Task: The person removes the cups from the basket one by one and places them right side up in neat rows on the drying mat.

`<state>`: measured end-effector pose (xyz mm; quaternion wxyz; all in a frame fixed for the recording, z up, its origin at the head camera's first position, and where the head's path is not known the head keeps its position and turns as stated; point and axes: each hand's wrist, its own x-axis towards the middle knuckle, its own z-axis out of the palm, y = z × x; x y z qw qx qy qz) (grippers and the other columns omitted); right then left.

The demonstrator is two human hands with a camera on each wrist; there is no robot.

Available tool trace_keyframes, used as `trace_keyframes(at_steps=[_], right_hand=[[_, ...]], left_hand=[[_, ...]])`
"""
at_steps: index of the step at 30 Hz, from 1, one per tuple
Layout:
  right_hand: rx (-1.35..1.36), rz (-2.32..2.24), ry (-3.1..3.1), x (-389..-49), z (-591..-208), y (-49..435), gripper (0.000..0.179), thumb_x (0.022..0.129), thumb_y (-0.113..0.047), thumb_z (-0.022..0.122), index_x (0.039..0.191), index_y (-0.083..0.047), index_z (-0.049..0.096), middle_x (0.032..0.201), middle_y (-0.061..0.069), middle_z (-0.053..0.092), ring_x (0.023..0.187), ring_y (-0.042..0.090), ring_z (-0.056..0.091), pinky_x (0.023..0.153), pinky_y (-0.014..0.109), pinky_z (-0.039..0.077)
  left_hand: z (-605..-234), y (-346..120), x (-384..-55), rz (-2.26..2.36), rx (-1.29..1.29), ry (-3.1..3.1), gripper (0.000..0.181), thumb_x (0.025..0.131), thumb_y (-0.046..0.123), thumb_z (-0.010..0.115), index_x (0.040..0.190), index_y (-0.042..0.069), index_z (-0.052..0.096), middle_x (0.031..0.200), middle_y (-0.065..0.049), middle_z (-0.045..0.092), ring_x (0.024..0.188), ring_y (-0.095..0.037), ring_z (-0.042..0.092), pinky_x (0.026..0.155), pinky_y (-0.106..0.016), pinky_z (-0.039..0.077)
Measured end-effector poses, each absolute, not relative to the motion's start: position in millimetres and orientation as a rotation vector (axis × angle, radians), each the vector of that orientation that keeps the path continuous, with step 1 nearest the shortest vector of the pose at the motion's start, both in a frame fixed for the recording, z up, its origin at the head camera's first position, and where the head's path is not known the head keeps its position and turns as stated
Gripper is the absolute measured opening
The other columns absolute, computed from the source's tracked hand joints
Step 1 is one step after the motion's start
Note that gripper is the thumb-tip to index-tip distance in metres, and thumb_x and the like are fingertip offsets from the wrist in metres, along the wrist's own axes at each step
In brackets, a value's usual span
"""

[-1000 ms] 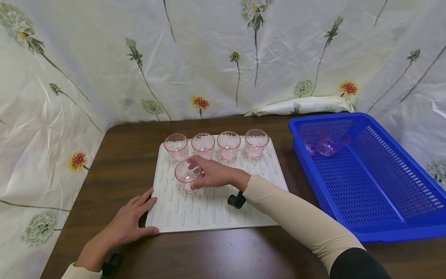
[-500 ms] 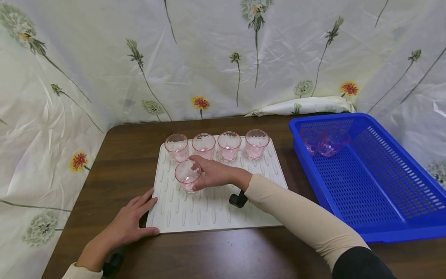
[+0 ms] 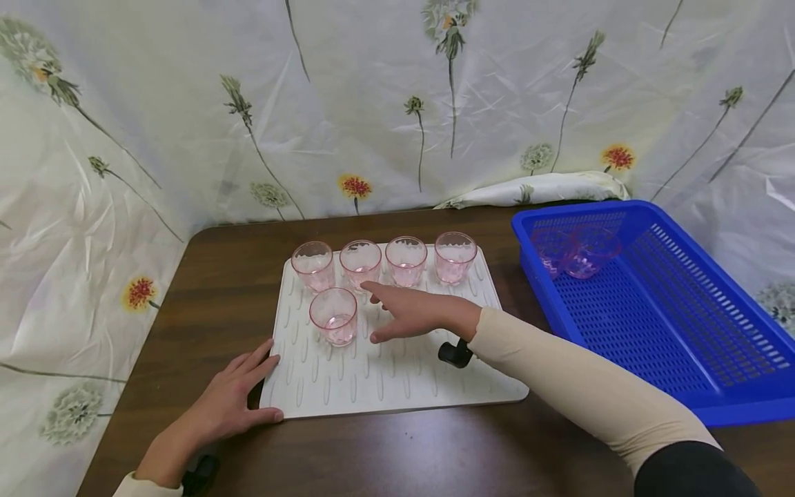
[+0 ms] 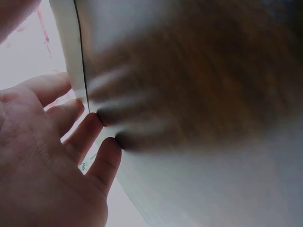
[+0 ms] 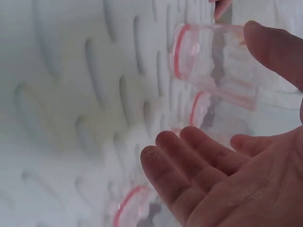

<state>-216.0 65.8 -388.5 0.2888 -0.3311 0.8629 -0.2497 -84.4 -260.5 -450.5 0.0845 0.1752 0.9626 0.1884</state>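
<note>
A clear pink glass (image 3: 335, 319) stands upright on the white ridged mat (image 3: 385, 376), in front of a back row of several like glasses (image 3: 406, 262). My right hand (image 3: 417, 314) hovers over the mat just right of that front glass, fingers apart and holding nothing. In the right wrist view the glass (image 5: 213, 61) shows beyond the thumb, with a gap to the fingers (image 5: 175, 170). My left hand (image 3: 226, 397) rests at the mat's left edge, its spread fingertips touching the edge and table; the left wrist view shows those fingers (image 4: 109, 161) close up.
A blue plastic basket (image 3: 621, 407) stands on the right of the dark wooden table (image 3: 236, 276), with pink glasses (image 3: 593, 252) in its far left corner. A flowered cloth (image 3: 373, 124) hangs behind and at the sides.
My right hand has let go of the front glass and drawn back to the right. The glass stays standing on the mat. My left hand has not moved.
</note>
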Motion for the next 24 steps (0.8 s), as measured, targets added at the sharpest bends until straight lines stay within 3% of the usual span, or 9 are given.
trace_keyframes(at_steps=[7, 15, 24], right_hand=[[-0.961, -0.616, 2.341, -216.5, -369.8, 87.5, 0.085, 0.092, -0.029, 0.069, 0.157, -0.005, 0.019, 0.151, 0.020, 0.045, 0.135, 0.036, 0.052, 0.114, 0.045, 0.040], [-0.991, -0.611, 2.413, -213.7, -341.2, 115.3, 0.071, 0.093, -0.028, 0.068, 0.153, -0.011, 0.034, 0.143, 0.011, 0.055, 0.128, 0.030, 0.059, 0.106, 0.047, 0.047], [-1.005, -0.765, 2.512, -216.2, -316.7, 165.4, 0.045, 0.095, -0.019, 0.066, 0.138, -0.010, 0.055, 0.129, 0.011, 0.065, 0.118, 0.030, 0.065, 0.096, 0.044, 0.054]], left_hand=[[-450.4, -260.9, -83.5, 0.555, 0.518, 2.875, 0.090, 0.073, 0.055, 0.080, 0.143, 0.006, 0.052, 0.159, -0.017, 0.036, 0.134, -0.045, 0.042, 0.100, -0.065, 0.041], [-451.2, -260.1, -84.1, 0.548, 0.511, 2.868, 0.091, 0.074, 0.056, 0.079, 0.144, 0.007, 0.051, 0.160, -0.017, 0.035, 0.135, -0.045, 0.042, 0.101, -0.066, 0.041], [-449.9, -258.8, -85.1, 0.535, 0.491, 2.851, 0.092, 0.074, 0.057, 0.079, 0.145, 0.008, 0.050, 0.161, -0.017, 0.033, 0.136, -0.045, 0.040, 0.102, -0.066, 0.040]])
